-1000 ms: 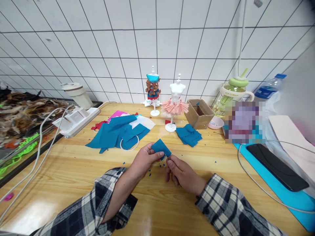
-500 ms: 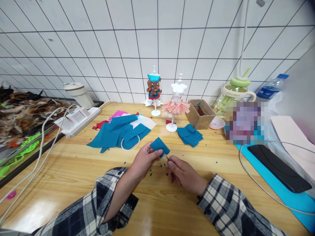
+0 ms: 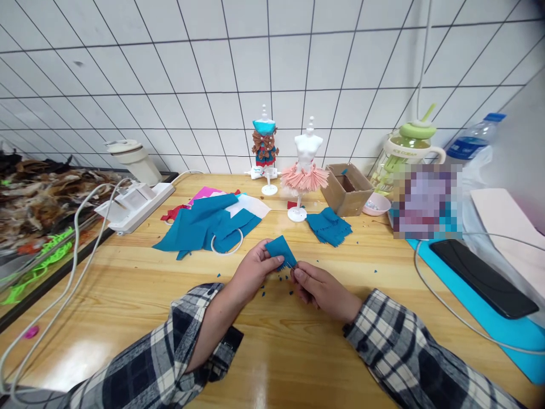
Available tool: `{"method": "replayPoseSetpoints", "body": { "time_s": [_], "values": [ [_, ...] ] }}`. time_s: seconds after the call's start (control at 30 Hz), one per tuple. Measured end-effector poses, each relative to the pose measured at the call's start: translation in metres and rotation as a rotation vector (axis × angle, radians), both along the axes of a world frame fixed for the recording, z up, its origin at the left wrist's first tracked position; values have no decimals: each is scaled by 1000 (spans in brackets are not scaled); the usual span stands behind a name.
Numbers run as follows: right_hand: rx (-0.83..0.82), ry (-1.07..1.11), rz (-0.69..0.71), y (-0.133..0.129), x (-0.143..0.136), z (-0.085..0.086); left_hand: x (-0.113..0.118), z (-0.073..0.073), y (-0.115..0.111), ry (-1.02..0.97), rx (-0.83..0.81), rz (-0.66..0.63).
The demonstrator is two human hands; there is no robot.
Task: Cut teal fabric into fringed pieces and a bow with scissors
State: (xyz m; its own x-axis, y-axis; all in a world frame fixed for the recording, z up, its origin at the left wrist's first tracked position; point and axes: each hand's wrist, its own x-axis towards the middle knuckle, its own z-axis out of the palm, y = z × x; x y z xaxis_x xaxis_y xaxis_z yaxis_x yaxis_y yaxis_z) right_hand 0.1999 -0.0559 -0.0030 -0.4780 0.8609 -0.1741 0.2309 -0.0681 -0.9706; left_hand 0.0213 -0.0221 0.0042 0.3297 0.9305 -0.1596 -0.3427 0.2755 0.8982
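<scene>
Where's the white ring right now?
In the head view, the white ring lies left of centre, partly over the near edge of the large blue cloth, just beyond and to the left of the left hand.

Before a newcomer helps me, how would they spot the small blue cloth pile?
On the table, find the brown box beside the pink-skirted mannequin. The pile lies in front of them, its fringed edge unlike the larger blue cloth partly under the white ring.
</scene>
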Motion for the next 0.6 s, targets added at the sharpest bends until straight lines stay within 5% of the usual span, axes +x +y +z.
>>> {"method": "replayPoseSetpoints", "body": {
  "time_s": [0.6],
  "values": [
    [-73, 114, 37, 3, 1, 2, -5, -7, 2, -9, 22, -44]
  ]
}}
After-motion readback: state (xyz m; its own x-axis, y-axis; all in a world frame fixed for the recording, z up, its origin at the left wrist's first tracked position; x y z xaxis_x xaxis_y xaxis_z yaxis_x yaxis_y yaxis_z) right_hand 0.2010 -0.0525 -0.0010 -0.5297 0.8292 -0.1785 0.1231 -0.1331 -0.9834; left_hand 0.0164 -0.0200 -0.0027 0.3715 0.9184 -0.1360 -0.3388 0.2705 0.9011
